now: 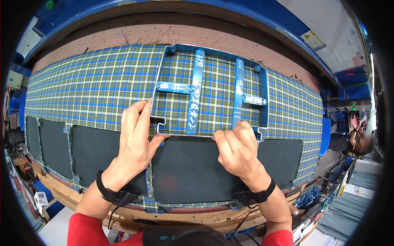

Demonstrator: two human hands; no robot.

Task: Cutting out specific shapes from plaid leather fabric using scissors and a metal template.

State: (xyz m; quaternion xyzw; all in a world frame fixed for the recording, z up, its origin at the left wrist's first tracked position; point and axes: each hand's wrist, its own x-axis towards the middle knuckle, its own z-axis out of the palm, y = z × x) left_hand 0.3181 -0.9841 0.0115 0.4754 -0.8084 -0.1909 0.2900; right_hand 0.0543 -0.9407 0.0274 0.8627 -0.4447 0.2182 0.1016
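Note:
A blue metal cutting die (198,78) with crossbars and white handwriting lies on the plaid fabric (111,78), just above a row of dark cut-out openings (193,172). My left hand (137,139) grips its near left corner, with the fingers along the outer left wall and the thumb at the near edge. Closed around the near wall is my right hand (238,151), its fingers curled by the right crossbar. Small notches show in the die's rim beside each hand. The fabric is visible through the die's frame.
Behind the fabric lies a worn reddish-brown cutting board (139,30), scored with cut lines, below a blue machine beam (230,12). A wooden edge (123,217) runs in front of me. Black cables hang near both wrists. Another person (361,137) is at the far right.

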